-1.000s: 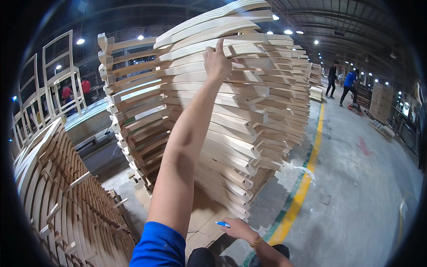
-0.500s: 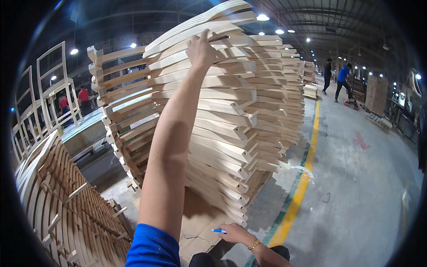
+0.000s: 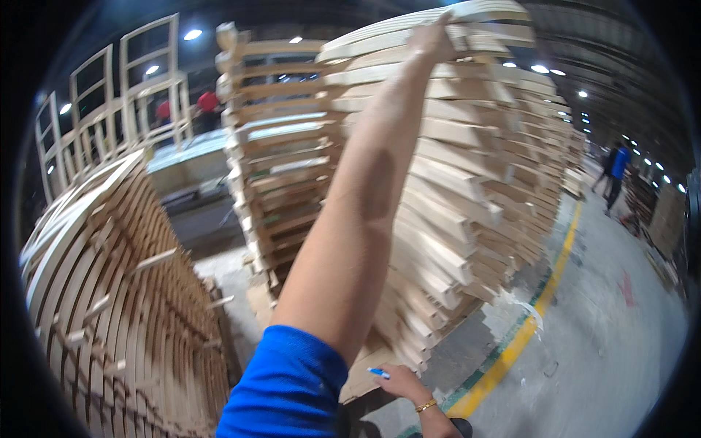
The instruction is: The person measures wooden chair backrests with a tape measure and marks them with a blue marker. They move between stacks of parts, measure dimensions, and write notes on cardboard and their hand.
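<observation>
A tall stack of pale curved wooden slats rises in front of me. My left hand reaches up to its top, at the uppermost slats, and seems to touch them. Its fingers are blurred and partly lost against the wood, so their grip is unclear. Low down, near the foot of the stack, my right hand is closed around a blue-and-white pen. A gold-coloured bracelet circles that wrist.
Another pile of curved wooden frames, with sticks jutting out, stands at left. Upright frames and people in red are behind it. A yellow floor line runs along the right. Farther back, a person in blue walks beside one in dark clothes.
The view has swung left, so the stack appears farther right. My left hand has moved from the slats just below the top up to the uppermost ones. The pen stays in my right hand.
</observation>
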Tool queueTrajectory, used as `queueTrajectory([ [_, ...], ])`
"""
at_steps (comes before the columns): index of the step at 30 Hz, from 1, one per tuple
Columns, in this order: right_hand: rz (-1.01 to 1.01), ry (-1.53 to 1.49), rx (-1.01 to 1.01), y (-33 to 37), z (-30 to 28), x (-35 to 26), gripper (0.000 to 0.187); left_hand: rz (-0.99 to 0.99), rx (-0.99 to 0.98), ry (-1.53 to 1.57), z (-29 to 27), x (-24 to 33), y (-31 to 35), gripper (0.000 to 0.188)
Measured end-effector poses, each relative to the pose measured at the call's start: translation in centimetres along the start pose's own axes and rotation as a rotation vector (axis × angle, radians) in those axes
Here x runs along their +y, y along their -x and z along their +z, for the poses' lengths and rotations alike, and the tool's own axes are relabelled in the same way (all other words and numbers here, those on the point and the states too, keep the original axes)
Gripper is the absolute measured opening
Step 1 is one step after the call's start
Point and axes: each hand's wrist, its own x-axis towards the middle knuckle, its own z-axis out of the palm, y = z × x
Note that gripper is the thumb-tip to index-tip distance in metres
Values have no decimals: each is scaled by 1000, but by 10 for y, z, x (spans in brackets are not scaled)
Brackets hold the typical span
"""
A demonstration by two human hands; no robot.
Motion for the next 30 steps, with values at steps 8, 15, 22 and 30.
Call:
queueTrajectory([
  [8,-144,-1,120,-21,11,-15,23,-562,143,595,-15,-73,359,43],
  [15,-235,-53,-58,13,8,-58,26,-1695,-75,23,-168,-133,762,48],
  [22,-100,-51,-217,38,25,-40,27,-1749,152,288,-124,-201,796,84],
  [30,-257,30,-102,29,44,-14,29,-1654,13,-211,-100,-230,799,45],
])
